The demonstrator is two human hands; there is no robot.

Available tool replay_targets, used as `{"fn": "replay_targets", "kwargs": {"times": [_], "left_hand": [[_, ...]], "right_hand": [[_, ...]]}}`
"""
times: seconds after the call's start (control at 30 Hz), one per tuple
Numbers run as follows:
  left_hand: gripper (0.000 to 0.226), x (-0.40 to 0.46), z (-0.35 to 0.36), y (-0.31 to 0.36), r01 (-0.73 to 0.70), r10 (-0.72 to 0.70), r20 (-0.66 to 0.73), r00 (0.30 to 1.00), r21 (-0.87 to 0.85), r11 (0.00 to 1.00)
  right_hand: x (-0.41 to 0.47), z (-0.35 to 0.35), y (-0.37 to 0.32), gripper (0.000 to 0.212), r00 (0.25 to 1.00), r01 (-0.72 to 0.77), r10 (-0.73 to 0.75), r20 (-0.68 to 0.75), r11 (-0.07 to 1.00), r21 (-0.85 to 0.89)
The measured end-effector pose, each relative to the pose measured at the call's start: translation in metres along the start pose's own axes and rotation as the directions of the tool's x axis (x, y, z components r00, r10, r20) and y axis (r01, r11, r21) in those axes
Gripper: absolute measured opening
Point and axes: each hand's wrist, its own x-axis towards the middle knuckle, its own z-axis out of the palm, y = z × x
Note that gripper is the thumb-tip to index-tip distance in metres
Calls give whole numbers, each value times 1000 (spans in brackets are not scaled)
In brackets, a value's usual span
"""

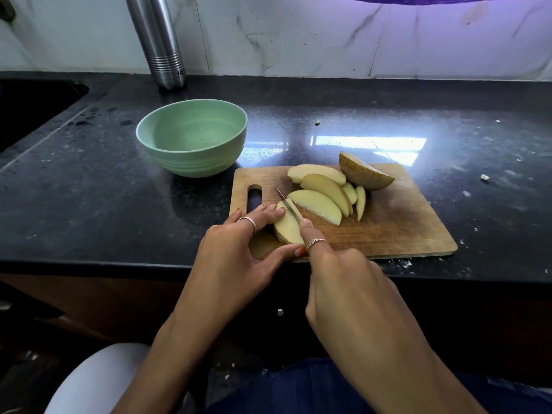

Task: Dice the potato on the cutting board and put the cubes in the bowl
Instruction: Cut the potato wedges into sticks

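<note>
The dark, speckled stone bench (pixel 89 180) is glossy and hard, and it carries a worn wooden cutting board (pixel 397 228) with a handle slot at its left end. Just left of the board and apart from it stands the pale green bowl (pixel 167 156), smooth and ribbed low on its wall, with no cubes in it yet. On the board lie the potato slices (pixel 316 204) and a skin-backed end piece (pixel 363 173); they look firm, wet-faced and likely slippery, so they are best pinned flat on a cut face. The left hand (pixel 236 255) pinches one slice (pixel 286 228) between fingers and thumb. The right hand (pixel 343 282) is clenched around the knife (pixel 288 206), forefinger along the spine of its thin blade, which rests on that slice.
</note>
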Motion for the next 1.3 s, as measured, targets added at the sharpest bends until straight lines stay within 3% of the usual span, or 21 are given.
{"fn": "replay_targets", "kwargs": {"times": [0.07,0.2,0.23,0.33,0.5,0.67,0.8,1.03,1.2,1.3], "left_hand": [[69,-1,3,8,-13,11,-47,999,-48,999],[72,-2,3,11,5,-6,-51,999,-24,1000],[72,-3,2,11,7,-8,-45,999,-17,1000],[64,-3,0,15,19,-19,-16,1000,-18,1000],[60,-2,-1,17,59,-59,-15,998,20,998],[57,-2,0,19,87,-86,-22,996,50,995],[58,-2,-2,21,97,-96,-9,995,60,994],[58,-2,-2,20,88,-88,-3,996,44,995],[57,-1,-5,18,63,-64,26,998,26,998],[56,0,-7,20,57,-58,28,998,26,998]], "right_hand": [[7,3,2,67,995,-92,92,-29,996,-5],[-2,-6,-1,68,994,-89,90,61,996,-26],[-6,-9,-1,68,997,-69,69,19,998,-9],[-2,-20,-1,58,996,-64,69,62,995,-76],[11,-33,11,38,998,-67,67,2,998,18],[-12,-46,19,33,991,-86,89,102,996,-29],[-26,-50,14,37,977,-119,134,164,988,-97],[-37,-51,18,40,990,-75,90,105,988,-137],[-46,-29,22,72,997,-82,81,-15,965,-250],[-40,-21,30,71,995,-87,71,-71,960,-266]]}}
